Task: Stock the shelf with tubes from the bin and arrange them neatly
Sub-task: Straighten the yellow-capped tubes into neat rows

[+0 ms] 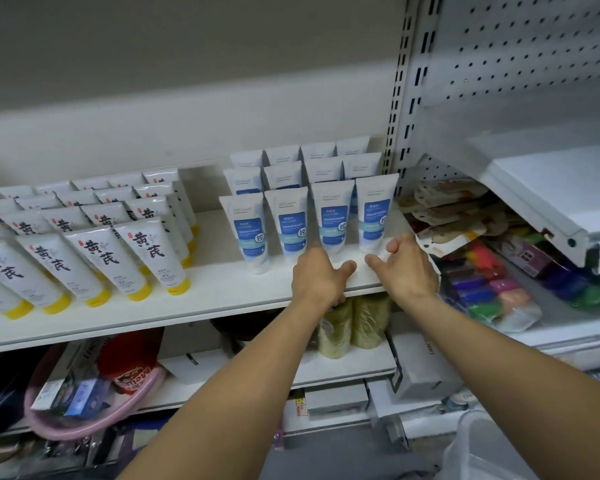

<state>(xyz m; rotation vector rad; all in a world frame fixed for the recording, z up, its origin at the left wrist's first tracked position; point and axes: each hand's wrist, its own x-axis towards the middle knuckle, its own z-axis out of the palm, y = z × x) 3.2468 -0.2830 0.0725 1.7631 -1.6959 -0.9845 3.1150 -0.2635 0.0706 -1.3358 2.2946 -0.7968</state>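
Arranging step, I'd say: blue-label tubes (333, 216) stood in rows on the shelf (222, 292); left hand (317, 277) lay loosely open against their front row; right hand (409, 268) curled by that row's rightmost cap, grip unclear; next up, nudge the row straight.

On white flat shelf board (222, 292): white yellow-capped plastic tubes (101, 258) at left, in rows front to back. White blue-labelled plastic tubes (288, 223) to their right, set apart, three rows deep. Left hand (321, 278) and right hand (407, 268) side by side at board's front edge, just before front row's right end. Directly below, on lower shelf: olive wrapped rolls (352, 323). Round pink plastic basin (94, 420) farther down, at left.
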